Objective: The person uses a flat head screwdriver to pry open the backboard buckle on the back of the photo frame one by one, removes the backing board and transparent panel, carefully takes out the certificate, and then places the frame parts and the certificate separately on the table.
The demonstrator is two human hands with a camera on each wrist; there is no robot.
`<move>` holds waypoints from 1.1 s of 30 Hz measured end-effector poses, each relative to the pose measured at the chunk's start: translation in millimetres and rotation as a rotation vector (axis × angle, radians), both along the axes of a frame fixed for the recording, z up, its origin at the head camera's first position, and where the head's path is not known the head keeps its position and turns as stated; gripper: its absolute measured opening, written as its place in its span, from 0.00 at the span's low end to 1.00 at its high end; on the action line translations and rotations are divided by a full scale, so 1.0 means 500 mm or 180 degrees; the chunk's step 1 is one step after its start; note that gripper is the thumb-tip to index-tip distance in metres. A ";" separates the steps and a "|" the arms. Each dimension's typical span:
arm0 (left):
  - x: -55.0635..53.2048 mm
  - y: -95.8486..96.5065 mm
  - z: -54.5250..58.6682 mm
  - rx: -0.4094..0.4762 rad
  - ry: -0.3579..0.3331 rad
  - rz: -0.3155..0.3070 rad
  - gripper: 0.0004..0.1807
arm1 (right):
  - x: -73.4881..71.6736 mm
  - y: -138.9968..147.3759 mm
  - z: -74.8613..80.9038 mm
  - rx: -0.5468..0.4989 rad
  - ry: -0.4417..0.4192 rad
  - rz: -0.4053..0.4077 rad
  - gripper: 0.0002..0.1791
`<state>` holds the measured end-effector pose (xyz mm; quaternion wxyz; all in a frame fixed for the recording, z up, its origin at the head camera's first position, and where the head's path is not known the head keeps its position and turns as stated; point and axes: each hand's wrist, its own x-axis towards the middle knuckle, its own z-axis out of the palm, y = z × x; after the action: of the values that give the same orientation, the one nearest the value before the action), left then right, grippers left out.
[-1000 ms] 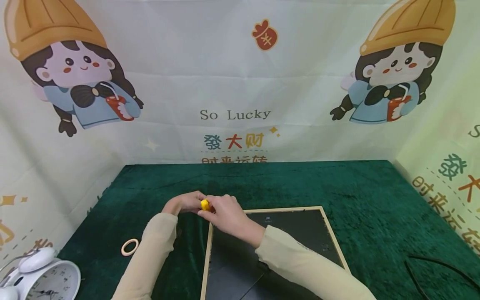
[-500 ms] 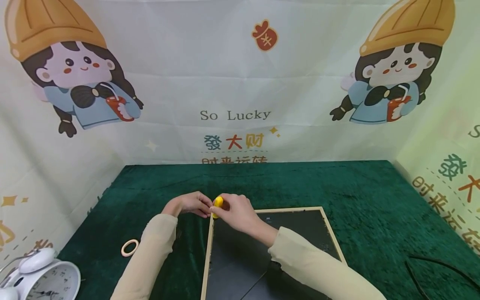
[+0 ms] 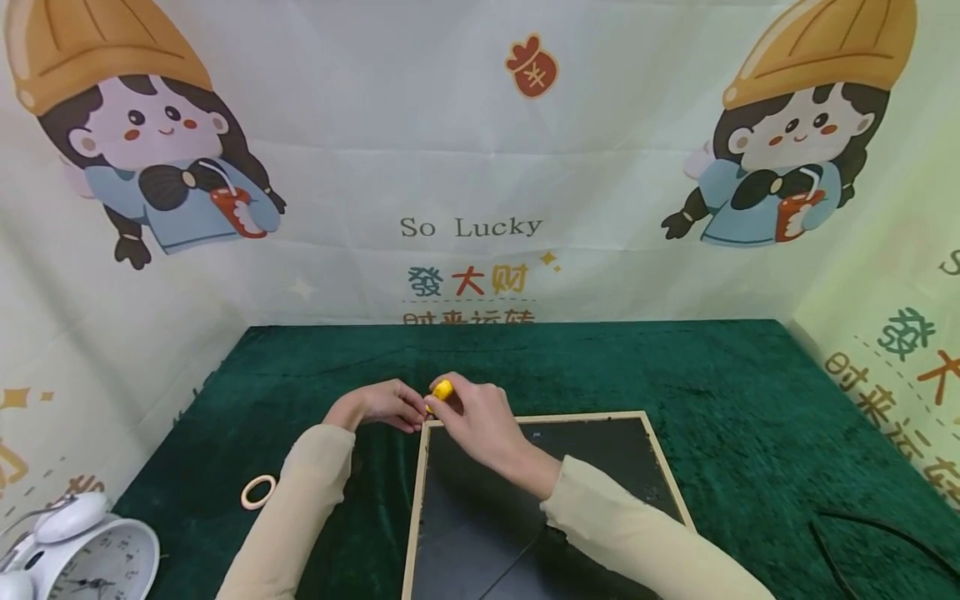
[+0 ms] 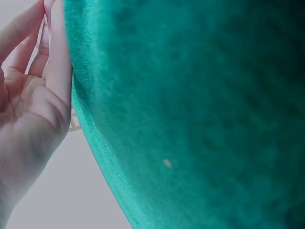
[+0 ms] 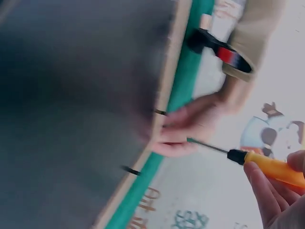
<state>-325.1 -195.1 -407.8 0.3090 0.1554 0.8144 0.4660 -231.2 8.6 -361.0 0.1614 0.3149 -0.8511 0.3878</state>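
Wood-framed black panel [image 3: 468, 504] cut off below; alarm clock [image 3: 112, 562] left of panel cropped; my left hand [image 5: 190, 126] at panel's corner blurred.

On the cloth backdrop [image 3: 360, 183] behind the far edge of the green surface [image 3: 675, 375] stands "So Lucky", with "發大财" below it and, partly hidden by that edge, "时来运转"; the printed red pouch [image 3: 532, 66] higher up bears a yuan-like sign. Along the surface's right edge, the side cloth [image 3: 885, 258] repeats a cut-off "S", "發", "大" and "时来运转". By the near left corner, the alarm clock's dial [image 3: 108, 567] carries numerals too blurred to read.
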 end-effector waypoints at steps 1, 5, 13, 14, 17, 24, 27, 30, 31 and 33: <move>0.000 0.000 0.000 -0.0013 -0.0003 0.0014 0.07 | 0.000 0.001 0.009 -0.0064 0.0041 -0.0012 0.10; 0.001 -0.003 0.000 -0.0052 0.0008 0.0016 0.08 | 0.007 0.015 0.038 -0.0319 -0.0015 0.0040 0.08; 0.003 -0.007 -0.001 -0.0093 0.0034 -0.0057 0.10 | 0.034 0.083 0.034 -0.0793 -0.0963 0.0160 0.10; 0.003 -0.008 -0.001 -0.0098 0.0039 -0.0076 0.10 | 0.037 0.093 0.030 -0.0874 -0.1110 0.0172 0.10; 0.004 -0.007 0.001 -0.0105 0.0038 -0.0109 0.10 | 0.046 0.124 0.015 -0.1182 -0.1608 0.0255 0.13; 0.009 -0.001 0.003 -0.0120 0.0045 -0.0161 0.09 | 0.073 0.178 -0.042 -0.1930 -0.2981 0.0367 0.27; 0.009 0.001 0.004 -0.0145 0.0073 -0.0156 0.08 | 0.090 0.185 -0.066 -0.2080 -0.3306 0.0394 0.29; 0.008 0.002 0.006 -0.0170 0.0101 -0.0155 0.08 | 0.107 0.186 -0.083 -0.2109 -0.3475 0.0422 0.28; 0.008 0.003 0.006 -0.0177 0.0114 -0.0161 0.08 | 0.111 0.185 -0.087 -0.2107 -0.3501 0.0431 0.28; 0.007 0.004 0.007 -0.0171 0.0109 -0.0165 0.08 | 0.119 0.184 -0.093 -0.2085 -0.3538 0.0438 0.27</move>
<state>-321.6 -193.1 -404.3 0.3111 0.1760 0.8275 0.4330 -171.7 100.6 -407.3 -0.2407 0.0555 -0.6233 0.7420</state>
